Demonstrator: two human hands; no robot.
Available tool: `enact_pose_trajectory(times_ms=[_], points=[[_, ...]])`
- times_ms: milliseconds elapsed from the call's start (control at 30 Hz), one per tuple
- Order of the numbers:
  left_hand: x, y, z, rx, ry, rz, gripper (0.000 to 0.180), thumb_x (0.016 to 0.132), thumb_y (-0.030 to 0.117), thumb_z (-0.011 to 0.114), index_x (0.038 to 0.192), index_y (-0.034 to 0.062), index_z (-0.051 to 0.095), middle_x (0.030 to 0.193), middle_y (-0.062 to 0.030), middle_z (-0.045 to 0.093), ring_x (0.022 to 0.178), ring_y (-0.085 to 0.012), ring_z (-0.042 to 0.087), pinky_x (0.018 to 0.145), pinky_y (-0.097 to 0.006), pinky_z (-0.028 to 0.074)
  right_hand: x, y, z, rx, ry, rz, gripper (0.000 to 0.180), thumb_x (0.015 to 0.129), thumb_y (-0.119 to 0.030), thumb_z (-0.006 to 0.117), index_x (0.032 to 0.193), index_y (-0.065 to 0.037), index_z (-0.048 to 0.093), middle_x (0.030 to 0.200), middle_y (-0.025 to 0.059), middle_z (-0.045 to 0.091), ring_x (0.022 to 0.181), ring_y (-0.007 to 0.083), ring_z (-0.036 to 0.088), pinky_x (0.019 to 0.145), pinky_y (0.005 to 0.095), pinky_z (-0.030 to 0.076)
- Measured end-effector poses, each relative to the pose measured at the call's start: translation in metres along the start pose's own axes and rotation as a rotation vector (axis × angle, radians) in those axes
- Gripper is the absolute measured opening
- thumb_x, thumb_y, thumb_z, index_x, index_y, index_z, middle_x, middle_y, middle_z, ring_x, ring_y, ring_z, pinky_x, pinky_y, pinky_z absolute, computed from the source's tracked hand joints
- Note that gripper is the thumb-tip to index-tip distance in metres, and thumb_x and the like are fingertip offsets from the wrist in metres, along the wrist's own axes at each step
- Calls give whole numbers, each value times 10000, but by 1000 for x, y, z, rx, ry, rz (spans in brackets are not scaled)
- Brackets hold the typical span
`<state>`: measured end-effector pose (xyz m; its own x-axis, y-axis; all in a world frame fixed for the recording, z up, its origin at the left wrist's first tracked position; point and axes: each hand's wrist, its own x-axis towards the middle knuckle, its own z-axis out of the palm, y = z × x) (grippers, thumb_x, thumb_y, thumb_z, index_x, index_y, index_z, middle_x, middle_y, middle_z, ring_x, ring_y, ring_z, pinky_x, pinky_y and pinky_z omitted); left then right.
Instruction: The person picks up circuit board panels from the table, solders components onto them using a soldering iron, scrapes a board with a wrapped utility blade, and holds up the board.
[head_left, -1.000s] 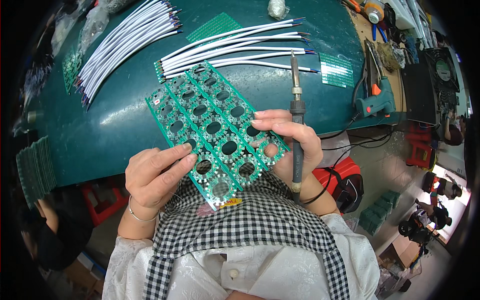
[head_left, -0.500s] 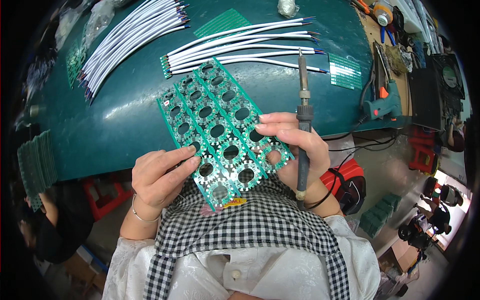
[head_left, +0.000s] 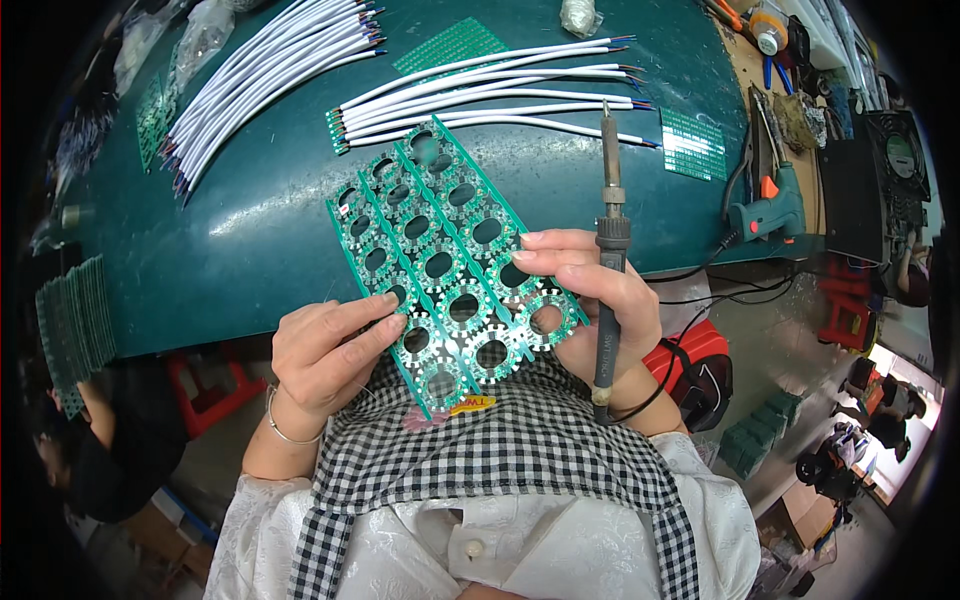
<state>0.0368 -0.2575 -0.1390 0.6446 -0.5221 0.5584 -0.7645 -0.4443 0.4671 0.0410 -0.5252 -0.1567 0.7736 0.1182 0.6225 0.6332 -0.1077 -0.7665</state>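
Mid-frame panel (head_left: 465, 250) — likely light, stiff, brittle, best edge-held; left hand (head_left: 325, 350) pinches it, right hand (head_left: 632, 305) too — plus iron (head_left: 609, 300)

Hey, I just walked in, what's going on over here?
A person in a checked apron holds a green panel of ring-shaped circuit boards in both hands, the left hand at its left edge and the right hand at its right. The right hand also carries a soldering iron, its tip pointing away from the person and not touching the panel. White cables lie on the green table beyond.
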Motion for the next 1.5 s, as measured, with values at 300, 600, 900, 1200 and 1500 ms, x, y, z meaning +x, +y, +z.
enact_pose_trajectory(times_ms=[300,600,900,1200,1500], points=[[52,10,-23,-27,170,115,299,670,-25,722,965,23,720,826,-108,694,669,-207,677,557,-274,530,40,-9,-8,31,127,-93,507,657,122,747,1107,-19,560,979,167,715,949,292,698,777,356,571],[96,19,-30,-962,173,-614,145,874,91,721,962,-20,689,769,-45,679,569,-26,496,441,-187,297,58,-38,-17,171,382,-2,569,732,53,812,1207,-7,505,1093,147,651,813,128,666,611,202,507],[90,21,-16,-1403,179,-1004,314,927,55,624,1219,-52,581,871,-61,682,516,27,487,362,-122,214,61,-33,-15,246,339,189,620,754,79,779,1276,-5,454,1282,253,594,613,12,531,570,151,464],[88,23,-13,-1680,195,-1078,270,958,72,573,1210,-25,580,987,-88,654,511,5,469,337,-127,230,70,-30,-12,429,414,324,689,763,104,749,1347,3,397,1376,311,486,623,20,566,584,155,484],[92,26,-15,-1727,255,-1130,280,960,59,558,1227,-26,566,924,-123,661,543,-7,512,333,-122,221,73,-26,-7,485,441,345,665,758,112,743,1326,8,415,1344,312,514,617,15,560,577,156,482]])
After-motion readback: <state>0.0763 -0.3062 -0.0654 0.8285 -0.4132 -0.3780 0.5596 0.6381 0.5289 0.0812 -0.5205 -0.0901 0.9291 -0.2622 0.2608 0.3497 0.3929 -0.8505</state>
